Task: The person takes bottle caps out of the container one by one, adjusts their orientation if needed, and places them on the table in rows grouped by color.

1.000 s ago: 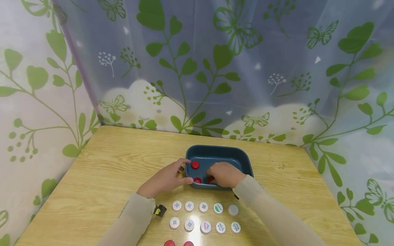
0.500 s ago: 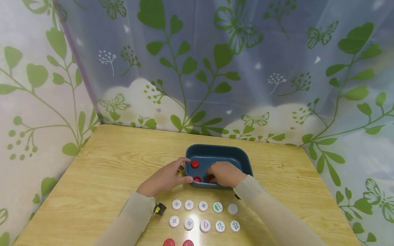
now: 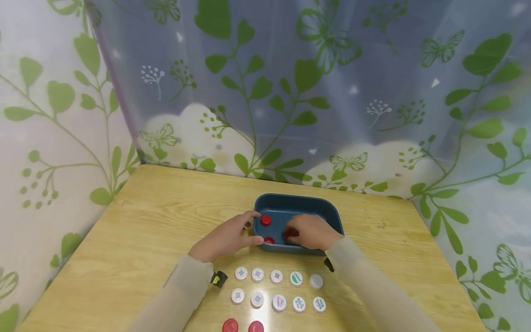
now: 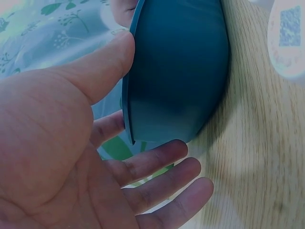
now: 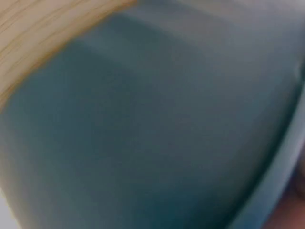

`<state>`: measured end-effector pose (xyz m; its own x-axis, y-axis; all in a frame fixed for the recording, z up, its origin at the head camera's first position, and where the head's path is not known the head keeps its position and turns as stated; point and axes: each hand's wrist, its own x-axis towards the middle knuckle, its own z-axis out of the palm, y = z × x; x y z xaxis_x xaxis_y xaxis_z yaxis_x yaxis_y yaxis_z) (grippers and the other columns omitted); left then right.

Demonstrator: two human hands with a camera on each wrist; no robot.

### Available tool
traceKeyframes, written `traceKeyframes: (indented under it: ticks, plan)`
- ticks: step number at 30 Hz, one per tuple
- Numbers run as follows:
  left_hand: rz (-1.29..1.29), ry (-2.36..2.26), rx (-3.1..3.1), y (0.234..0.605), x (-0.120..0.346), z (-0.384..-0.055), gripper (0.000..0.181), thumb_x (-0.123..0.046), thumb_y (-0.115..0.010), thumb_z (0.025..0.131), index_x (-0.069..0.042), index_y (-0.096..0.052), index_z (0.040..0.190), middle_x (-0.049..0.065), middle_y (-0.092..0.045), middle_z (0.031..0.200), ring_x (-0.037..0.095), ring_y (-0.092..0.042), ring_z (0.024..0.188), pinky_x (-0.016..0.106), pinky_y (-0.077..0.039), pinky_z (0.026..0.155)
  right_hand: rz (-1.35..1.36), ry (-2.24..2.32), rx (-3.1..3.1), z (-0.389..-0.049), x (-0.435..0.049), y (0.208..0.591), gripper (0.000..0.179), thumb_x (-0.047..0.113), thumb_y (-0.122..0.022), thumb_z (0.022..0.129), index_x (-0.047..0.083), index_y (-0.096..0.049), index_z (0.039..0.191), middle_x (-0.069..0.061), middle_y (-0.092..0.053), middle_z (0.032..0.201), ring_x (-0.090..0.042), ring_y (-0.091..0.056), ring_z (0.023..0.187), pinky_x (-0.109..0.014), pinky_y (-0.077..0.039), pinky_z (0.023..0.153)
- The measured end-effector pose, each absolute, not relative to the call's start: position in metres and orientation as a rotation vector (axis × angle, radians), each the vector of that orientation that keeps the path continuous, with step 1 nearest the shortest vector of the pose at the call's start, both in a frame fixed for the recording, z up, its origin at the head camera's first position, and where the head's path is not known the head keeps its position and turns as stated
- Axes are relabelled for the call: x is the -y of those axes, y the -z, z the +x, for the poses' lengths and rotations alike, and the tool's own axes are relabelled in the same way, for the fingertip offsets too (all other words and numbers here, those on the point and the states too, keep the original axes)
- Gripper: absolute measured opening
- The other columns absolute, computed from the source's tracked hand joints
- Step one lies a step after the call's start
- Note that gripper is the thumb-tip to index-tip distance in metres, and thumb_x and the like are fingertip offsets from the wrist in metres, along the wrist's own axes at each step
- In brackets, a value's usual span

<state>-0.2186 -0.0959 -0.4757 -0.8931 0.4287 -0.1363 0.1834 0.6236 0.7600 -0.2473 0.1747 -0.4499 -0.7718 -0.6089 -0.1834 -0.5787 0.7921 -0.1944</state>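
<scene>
A dark blue plastic box [image 3: 298, 249] stands on the wooden table. My left hand [image 3: 226, 238] is at its left end, with thumb and index finger touching the rim; in the left wrist view the other fingers [image 4: 164, 179] are spread loosely beside the wall. My right hand [image 3: 313, 230] reaches inside and pinches a red bottle cap [image 3: 290, 234], partly hidden by the fingers. Two more red caps lie in the box: one upper left [image 3: 266, 220], one by the front wall [image 3: 269, 240]. The right wrist view shows only the blurred box wall [image 5: 143, 114] and part of the hand.
In front of the box lie two rows of white caps [image 3: 276, 276] with printed tops, one a plain white cap [image 3: 316, 281]. Nearer me are two red caps [image 3: 230, 325]. A leaf-patterned curtain [image 3: 265, 115] closes off the table's back and sides.
My right hand has shifted slightly right and up inside the box, and more of the pinched red cap shows. The left hand stays at the rim. The head view has shifted a little.
</scene>
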Motion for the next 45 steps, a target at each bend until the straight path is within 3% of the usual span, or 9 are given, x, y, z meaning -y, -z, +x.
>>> traceKeyframes:
  ticks: [4,8,13,18,21,26,32,45]
  plan:
    - [0.519,-1.138,-2.539,0.474,0.094,-0.220,0.072,-0.049,-0.074,0.094,-0.026,-0.044,0.155,0.007,-0.059,0.140,0.025,-0.057,0.127,0.049,-0.049,0.104,-0.842,0.398,-2.799,-0.238,-0.187,0.440,0.012,0.027,-0.066,0.096,0.023,-0.067,0.107,0.010,-0.059,0.089,-0.010,-0.053,0.073,-0.034,-0.046,0.068]
    - [0.518,-1.144,-2.541,0.473,0.093,-0.220,0.072,-0.048,-0.075,0.094,-0.025,-0.044,0.154,0.007,-0.060,0.137,0.025,-0.058,0.125,0.047,-0.050,0.102,-0.934,0.640,-2.803,-0.214,-0.192,0.424,0.017,0.022,-0.061,0.096,0.024,-0.074,0.106,0.017,-0.059,0.087,-0.005,-0.053,0.070,-0.030,-0.046,0.067]
    - [0.525,-1.148,-2.534,0.472,0.092,-0.219,0.072,-0.047,-0.075,0.094,-0.024,-0.043,0.155,0.007,-0.061,0.136,0.025,-0.059,0.124,0.047,-0.051,0.100,-1.215,0.910,-2.677,-0.165,-0.189,0.424,0.016,0.014,-0.070,0.093,0.026,-0.076,0.103,0.019,-0.062,0.086,0.000,-0.054,0.068,-0.023,-0.049,0.062]
    - [0.531,-1.154,-2.530,0.472,0.092,-0.218,0.073,-0.049,-0.075,0.094,-0.026,-0.042,0.155,0.006,-0.061,0.135,0.024,-0.059,0.123,0.046,-0.051,0.100,-1.300,0.893,-2.433,-0.116,-0.186,0.439,0.024,0.013,-0.073,0.095,0.026,-0.071,0.115,0.018,-0.065,0.101,0.000,-0.059,0.085,-0.020,-0.053,0.075]
    - [0.528,-1.179,-2.517,0.473,0.092,-0.219,0.072,-0.049,-0.074,0.094,-0.026,-0.042,0.155,0.005,-0.062,0.133,0.022,-0.059,0.122,0.045,-0.051,0.099,-1.310,0.811,-2.343,-0.097,-0.186,0.448,0.021,0.024,-0.070,0.100,0.025,-0.069,0.121,0.018,-0.066,0.107,0.002,-0.059,0.093,-0.018,-0.051,0.084]
    - [0.508,-1.209,-2.498,0.475,0.093,-0.219,0.072,-0.044,-0.074,0.095,-0.024,-0.041,0.156,0.005,-0.062,0.130,0.022,-0.059,0.119,0.045,-0.051,0.098,-1.370,0.696,-2.311,-0.087,-0.185,0.468,0.023,0.044,-0.063,0.103,0.029,-0.069,0.120,0.021,-0.063,0.109,0.007,-0.055,0.097,-0.012,-0.047,0.083]
    - [0.514,-1.211,-2.492,0.477,0.093,-0.219,0.071,-0.043,-0.074,0.096,-0.025,-0.041,0.156,0.005,-0.063,0.128,0.021,-0.060,0.117,0.044,-0.051,0.097,-1.441,0.695,-2.352,-0.083,-0.182,0.487,0.021,0.041,-0.062,0.103,0.028,-0.071,0.117,0.016,-0.059,0.106,0.006,-0.052,0.094,-0.005,-0.040,0.079]
    - [0.498,-1.232,-2.469,0.480,0.095,-0.220,0.071,-0.044,-0.074,0.096,-0.025,-0.040,0.156,0.000,-0.064,0.120,0.017,-0.061,0.109,0.040,-0.053,0.090,-1.373,0.618,-2.359,-0.080,-0.178,0.495,0.022,0.046,-0.059,0.105,0.029,-0.068,0.116,0.017,-0.058,0.107,0.007,-0.051,0.090,-0.008,-0.044,0.075]
